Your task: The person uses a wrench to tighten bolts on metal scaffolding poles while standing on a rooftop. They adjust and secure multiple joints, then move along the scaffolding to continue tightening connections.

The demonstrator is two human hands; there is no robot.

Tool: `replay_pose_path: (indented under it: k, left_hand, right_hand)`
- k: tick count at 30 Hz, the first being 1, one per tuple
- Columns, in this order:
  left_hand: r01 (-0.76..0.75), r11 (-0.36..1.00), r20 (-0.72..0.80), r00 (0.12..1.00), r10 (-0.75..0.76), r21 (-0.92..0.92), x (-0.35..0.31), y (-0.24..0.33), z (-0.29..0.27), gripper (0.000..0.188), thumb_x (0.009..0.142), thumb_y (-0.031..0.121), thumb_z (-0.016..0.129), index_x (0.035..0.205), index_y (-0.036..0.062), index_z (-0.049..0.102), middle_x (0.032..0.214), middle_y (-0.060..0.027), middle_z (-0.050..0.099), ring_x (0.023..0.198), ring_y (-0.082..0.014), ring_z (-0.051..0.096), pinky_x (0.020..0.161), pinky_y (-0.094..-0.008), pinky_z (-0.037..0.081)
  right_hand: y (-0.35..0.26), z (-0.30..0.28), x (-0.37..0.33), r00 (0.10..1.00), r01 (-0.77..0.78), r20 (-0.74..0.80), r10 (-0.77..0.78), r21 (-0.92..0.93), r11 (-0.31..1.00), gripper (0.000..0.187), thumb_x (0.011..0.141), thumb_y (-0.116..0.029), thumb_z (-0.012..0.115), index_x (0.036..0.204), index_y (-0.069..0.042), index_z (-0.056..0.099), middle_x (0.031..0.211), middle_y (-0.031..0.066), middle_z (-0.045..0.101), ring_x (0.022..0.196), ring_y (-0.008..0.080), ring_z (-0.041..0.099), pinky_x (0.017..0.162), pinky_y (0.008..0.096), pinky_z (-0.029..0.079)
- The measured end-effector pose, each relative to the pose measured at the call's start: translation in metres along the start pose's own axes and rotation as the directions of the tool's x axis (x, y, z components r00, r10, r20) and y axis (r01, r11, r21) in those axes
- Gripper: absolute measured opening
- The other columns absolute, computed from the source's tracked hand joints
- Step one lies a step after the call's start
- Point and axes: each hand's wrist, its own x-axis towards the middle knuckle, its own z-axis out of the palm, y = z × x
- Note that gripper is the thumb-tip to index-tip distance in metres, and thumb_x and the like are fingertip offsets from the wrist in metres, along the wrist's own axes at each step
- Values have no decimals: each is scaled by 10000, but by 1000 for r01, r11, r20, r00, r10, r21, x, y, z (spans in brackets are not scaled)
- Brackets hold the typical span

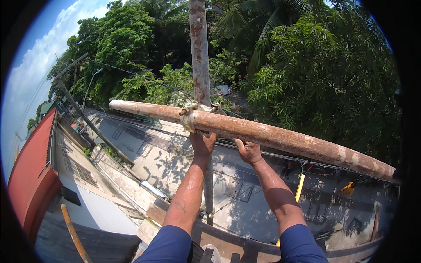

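Pipe [280, 136], one, rust-brown: I log it crosswise in front of the upright post [199, 52], clamp [188, 120] at the crossing. 
Left hand [203, 143], one: just under the clamp, fingers hidden; whether its grip is closed, I cannot tell. 
Right hand [250, 152], one: at the pipe's underside, right of the clamp; its grip I cannot tell either. 
Roof [33, 162], red: at left. 
Trees [315, 65]: beyond.
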Motion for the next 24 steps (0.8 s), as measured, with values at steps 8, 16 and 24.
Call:
replay_pose_path:
  k: [8, 16, 24]
  left_hand:
    - [59, 944, -6, 998, -64, -325, -7, -10, 6, 405, 874, 165, 749, 1185, -30, 579, 1113, -141, 654, 967, -183, 620, 878, -344, 528]
    - [-96, 971, 208, 977, 50, 217, -4, -11, -11, 479, 889, 193, 737, 1253, -40, 532, 1184, -122, 607, 1072, -212, 608, 919, -357, 527]
    - [280, 420, 179, 948, -264, -863, -11, -21, 2, 530, 940, 255, 671, 1330, -30, 452, 1311, -149, 511, 1186, -216, 523, 1010, -404, 502]
  right_hand:
    - [27, -8, 15, 690, -578, 583, 429, 87, 811, 354, 984, -329, 612, 1267, -116, 627, 1278, 148, 618, 1223, 322, 554, 1066, 443, 406]
    - [32, 8, 13, 838, -309, 454, 303, -64, 949, 456, 1023, -427, 506, 1380, -144, 528, 1407, 134, 541, 1293, 330, 492, 1116, 451, 362]
    - [14, -31, 35, 869, -262, 415, 269, -74, 962, 363, 1004, -403, 521, 1241, -144, 609, 1238, 143, 624, 1173, 331, 568, 1008, 477, 431]
